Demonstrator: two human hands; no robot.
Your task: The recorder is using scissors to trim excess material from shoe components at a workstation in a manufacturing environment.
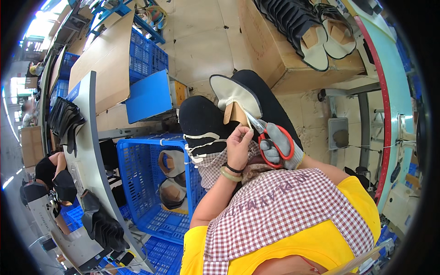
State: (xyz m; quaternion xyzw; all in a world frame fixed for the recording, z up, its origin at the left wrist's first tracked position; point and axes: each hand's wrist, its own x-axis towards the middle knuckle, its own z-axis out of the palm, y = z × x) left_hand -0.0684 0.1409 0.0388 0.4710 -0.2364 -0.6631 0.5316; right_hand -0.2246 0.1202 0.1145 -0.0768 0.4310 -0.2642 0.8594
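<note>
One shoe upper — pale-lined — lies just beyond the left hand.

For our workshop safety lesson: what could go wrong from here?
The scissors in the gloved right hand are close to the bare left hand's fingers; a slip might nick them. The cream shoe piece is over the dark trousers, so it might slide off or, with blades so near, be miscut.

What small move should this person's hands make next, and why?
Probably one careful snip with the red-handled scissors: the gloved right hand holds them, blades at the pale shoe piece, while the bare left hand pinches close beside the blades, so the fingertips should stay clear.
</note>
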